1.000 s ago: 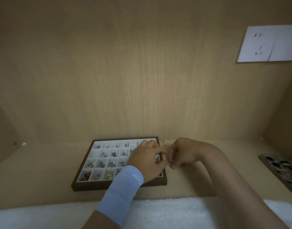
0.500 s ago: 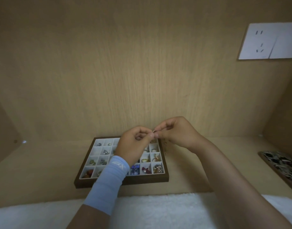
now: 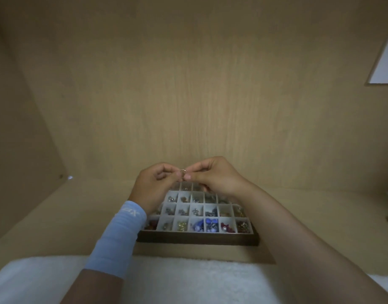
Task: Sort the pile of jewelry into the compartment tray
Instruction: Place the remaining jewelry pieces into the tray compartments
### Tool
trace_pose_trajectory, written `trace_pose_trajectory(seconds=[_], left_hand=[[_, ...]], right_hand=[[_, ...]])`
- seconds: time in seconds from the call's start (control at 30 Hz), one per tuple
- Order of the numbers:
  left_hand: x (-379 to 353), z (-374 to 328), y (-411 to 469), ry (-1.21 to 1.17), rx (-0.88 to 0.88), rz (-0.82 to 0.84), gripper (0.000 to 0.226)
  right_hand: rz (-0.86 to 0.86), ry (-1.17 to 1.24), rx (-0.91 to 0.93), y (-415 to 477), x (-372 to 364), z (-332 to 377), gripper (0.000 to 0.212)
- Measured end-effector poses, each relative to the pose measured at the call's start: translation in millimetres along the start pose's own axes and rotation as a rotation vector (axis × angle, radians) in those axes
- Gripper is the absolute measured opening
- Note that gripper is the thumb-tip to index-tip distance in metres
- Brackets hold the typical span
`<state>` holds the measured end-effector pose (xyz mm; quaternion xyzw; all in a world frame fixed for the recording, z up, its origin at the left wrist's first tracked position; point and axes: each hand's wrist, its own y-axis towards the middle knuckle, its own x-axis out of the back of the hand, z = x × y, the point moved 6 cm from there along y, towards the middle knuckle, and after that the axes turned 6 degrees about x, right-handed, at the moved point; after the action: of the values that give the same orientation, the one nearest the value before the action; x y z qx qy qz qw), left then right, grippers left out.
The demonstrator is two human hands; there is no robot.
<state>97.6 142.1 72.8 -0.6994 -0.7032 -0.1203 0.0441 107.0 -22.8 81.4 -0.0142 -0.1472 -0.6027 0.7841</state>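
Hands first: left hand [image 3: 154, 185] and right hand [image 3: 215, 178] both pinch one tiny wire ring [image 3: 183, 171] between fingertips, up in the air over the far end of the compartment tray [image 3: 197, 240]. Risk as I see it: that hoop looks thin and slick, so if either pinch loosens it probably drops into some random cell already full of beads. Fishing it out would be a pain. Can't see the loose pile from here.

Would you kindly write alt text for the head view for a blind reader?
The left hand and right hand together pinch a small metal ring above a wooden compartment tray of sorted jewelry. A blue sleeve covers the left wrist.
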Motion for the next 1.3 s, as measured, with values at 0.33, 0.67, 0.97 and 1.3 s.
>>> trace_pose_trajectory(seconds=[0.33,0.67,0.97,1.3], left_hand=[[42,39,19,-0.102,0.074,-0.145,0.008],[51,69,32,0.23,0.082,-0.056,0.008],[52,74,34,0.339,0.07,-0.048,0.017],[48,67,32,0.407,-0.005,-0.108,0.018]], right_hand=[[0.309,-0.296,0.083,68,-44,23,0.019],[0.569,-0.702,0.065,89,-70,5,0.009],[0.675,-1.12,0.134,87,-106,-2,0.014],[0.578,-0.952,0.099,82,-87,-4,0.013]])
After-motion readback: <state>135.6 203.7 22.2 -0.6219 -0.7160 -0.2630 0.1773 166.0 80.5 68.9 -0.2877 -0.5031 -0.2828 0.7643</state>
